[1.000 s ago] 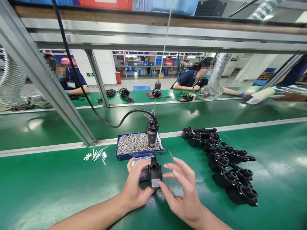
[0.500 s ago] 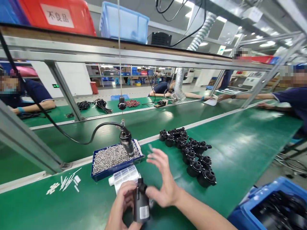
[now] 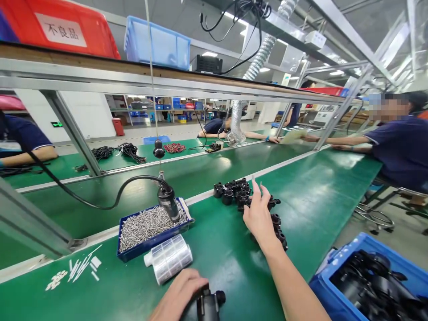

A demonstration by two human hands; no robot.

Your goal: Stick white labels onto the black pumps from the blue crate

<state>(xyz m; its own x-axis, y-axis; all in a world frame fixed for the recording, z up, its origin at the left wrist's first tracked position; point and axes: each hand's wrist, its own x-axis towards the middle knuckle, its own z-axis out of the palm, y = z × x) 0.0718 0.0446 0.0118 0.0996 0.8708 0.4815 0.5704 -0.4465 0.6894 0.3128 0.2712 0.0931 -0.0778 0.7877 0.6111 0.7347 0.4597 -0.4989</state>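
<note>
My left hand (image 3: 179, 296) is at the bottom edge, fingers wrapped round a small black pump body (image 3: 206, 306) with a round port on its side. My right hand (image 3: 258, 215) reaches forward with fingers stretched out over a row of black pump covers (image 3: 234, 192) lying on the green bench (image 3: 310, 205). It holds nothing that I can see. A roll of clear labels (image 3: 170, 257) lies just ahead of my left hand.
A blue tray of screws (image 3: 147, 225) has a hanging black electric screwdriver (image 3: 167, 201) over it. White small parts (image 3: 76, 269) lie at left. A blue bin of black parts (image 3: 368, 285) stands at lower right. Other people work across the belt and at right.
My view has swung right and up. My right hand left the pump body and moved forward to the black covers. My left hand dropped lower with the pump.
</note>
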